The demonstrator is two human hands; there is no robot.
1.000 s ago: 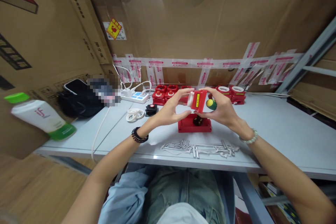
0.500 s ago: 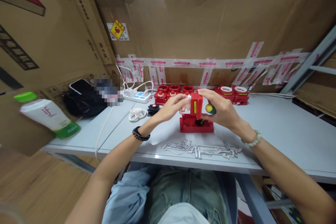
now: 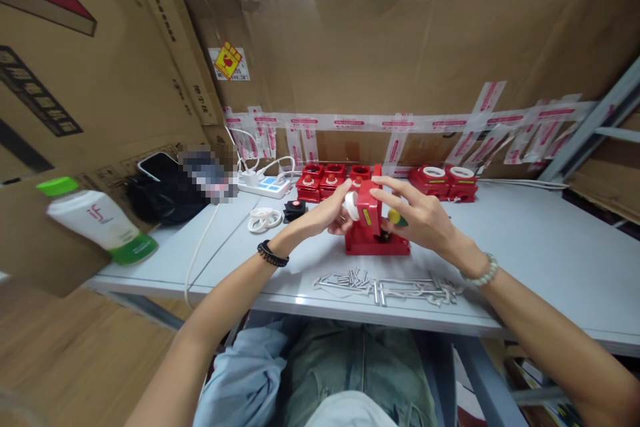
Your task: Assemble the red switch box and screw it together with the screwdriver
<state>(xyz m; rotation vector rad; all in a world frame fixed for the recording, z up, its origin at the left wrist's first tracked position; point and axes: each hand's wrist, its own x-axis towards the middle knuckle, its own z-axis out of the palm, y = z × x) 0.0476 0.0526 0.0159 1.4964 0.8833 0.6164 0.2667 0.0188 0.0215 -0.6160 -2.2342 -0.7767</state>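
A red plastic housing [image 3: 369, 205] with a yellow label is held tilted above the table between my two hands. On its left side is a white ring [image 3: 352, 205], gripped by the fingers of my left hand [image 3: 330, 212]. My right hand [image 3: 429, 217] has its fingers on the top and right side of the housing. Tucked in the same hand is a screwdriver with a yellow and green handle [image 3: 395, 216]; its shaft is hidden. Just below lies a red rectangular base [image 3: 377, 247] with a dark part in it.
Loose screws and metal pins [image 3: 350, 278] lie near the table's front edge. Behind my hands are several red housings [image 3: 310, 185], with two white-ringed ones [image 3: 461, 181] to the right. White rings [image 3: 264, 219], a black part [image 3: 295, 210], a power strip [image 3: 265, 185] and a bottle [image 3: 100, 220] are leftward.
The housing has turned and tilted, so its white ring now shows more on the left. My right fingers have spread somewhat along its top. The view has shifted slightly.
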